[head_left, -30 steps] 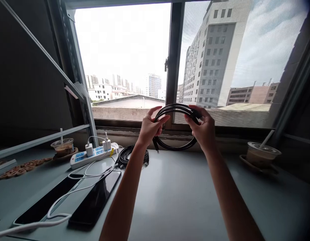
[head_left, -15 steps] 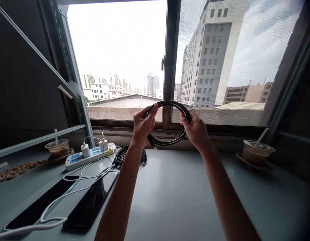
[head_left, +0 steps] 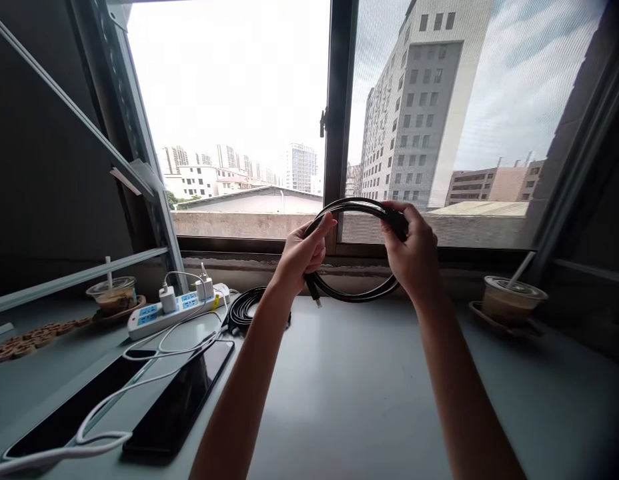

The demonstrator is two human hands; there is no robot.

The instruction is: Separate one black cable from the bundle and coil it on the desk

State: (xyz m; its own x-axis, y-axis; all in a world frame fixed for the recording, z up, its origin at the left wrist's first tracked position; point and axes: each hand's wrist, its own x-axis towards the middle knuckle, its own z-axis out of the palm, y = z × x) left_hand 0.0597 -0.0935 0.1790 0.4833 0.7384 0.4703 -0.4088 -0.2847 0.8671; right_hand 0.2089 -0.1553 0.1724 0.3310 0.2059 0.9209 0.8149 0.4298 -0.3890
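A coiled black cable (head_left: 357,297) is held up in a loop above the far part of the desk, in front of the window. My left hand (head_left: 304,252) is closed around the loop's left side, thumb along the top. Below that hand a cable end with a metal-tipped plug (head_left: 314,291) hangs down. My right hand (head_left: 413,248) grips the loop's upper right side, thumb facing me and fingers wrapped behind. A second black cable coil (head_left: 244,308) lies on the desk, partly hidden by my left forearm.
On the left are a white power strip (head_left: 179,310) with chargers, white cords, and two dark phones or tablets (head_left: 177,407). A drink cup (head_left: 112,297) stands at far left, another cup (head_left: 514,300) at right. A metal frame (head_left: 149,153) rises beside the window above the grey desk (head_left: 349,393).
Both hands have moved right, my right hand further, so the loop looks wider. The hanging plug shows more fully below my left hand.
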